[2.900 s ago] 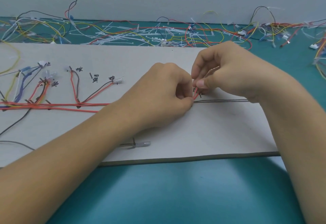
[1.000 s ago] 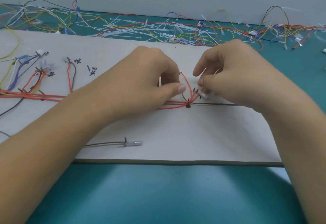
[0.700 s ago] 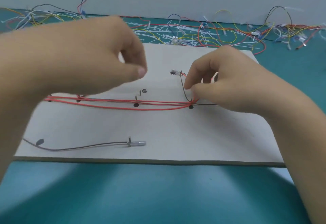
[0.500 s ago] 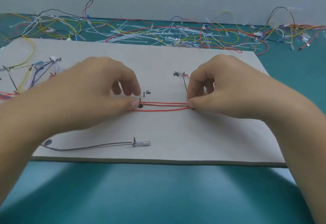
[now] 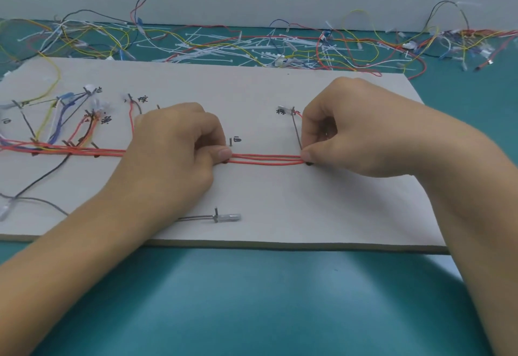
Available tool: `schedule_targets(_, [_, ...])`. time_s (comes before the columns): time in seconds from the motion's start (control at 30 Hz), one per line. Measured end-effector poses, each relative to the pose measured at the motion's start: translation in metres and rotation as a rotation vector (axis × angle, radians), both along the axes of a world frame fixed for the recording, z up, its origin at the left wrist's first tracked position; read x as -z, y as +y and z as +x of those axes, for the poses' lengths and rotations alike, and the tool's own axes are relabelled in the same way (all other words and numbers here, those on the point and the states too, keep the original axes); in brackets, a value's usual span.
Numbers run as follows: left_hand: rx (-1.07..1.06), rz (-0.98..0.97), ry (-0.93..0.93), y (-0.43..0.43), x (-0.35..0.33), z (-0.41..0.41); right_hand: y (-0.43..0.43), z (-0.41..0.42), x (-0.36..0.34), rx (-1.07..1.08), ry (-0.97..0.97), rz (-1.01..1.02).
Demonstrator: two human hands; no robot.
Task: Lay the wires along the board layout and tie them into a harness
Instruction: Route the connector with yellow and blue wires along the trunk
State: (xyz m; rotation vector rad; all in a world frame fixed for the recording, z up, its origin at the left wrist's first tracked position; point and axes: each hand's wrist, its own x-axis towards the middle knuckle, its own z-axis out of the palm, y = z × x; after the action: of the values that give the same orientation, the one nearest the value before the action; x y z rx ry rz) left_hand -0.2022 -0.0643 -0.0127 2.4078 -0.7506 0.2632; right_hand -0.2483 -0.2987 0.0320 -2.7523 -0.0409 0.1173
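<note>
A grey layout board point(image 5: 280, 195) lies on the teal table, with pegs and handwritten labels on it. A bundle of red wires point(image 5: 266, 158) runs left to right across its middle. My left hand point(image 5: 173, 153) pinches the bundle near a peg at the centre. My right hand point(image 5: 356, 134) pinches the same bundle at its right end, by a dark peg. The stretch between my hands is straight and taut. A dark wire point(image 5: 296, 131) branches up from the right end to a small white connector point(image 5: 281, 110). At the far left, several coloured branch wires point(image 5: 56, 123) fan out to connectors.
A loose wire with a clear connector point(image 5: 228, 217) lies near the board's front edge. A heap of spare wires and white cable ties point(image 5: 252, 47) stretches along the back of the table by the wall. Teal table surface point(image 5: 252, 299) lies in front of the board.
My left hand lifted off, swung left, then came down on the red bundle at the centre peg. My right hand settled on the bundle's right end. The wires between them now lie straight.
</note>
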Motion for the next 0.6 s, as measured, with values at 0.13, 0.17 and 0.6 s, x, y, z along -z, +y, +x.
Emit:
schedule_targets(0.13, [0.009,-0.016,0.019,-0.026,0.0,-0.009,-0.013,-0.007,-0.011,0.058,0.068,-0.096])
schedule_targets(0.17, [0.005,-0.009,0.01,-0.035,0.0,-0.012,-0.018,-0.009,-0.015,0.086,0.09,-0.129])
schedule_targets(0.6, [0.006,0.169,0.014,-0.093,-0.025,-0.04,0.0,-0.008,-0.014,0.248,-0.201,-0.019])
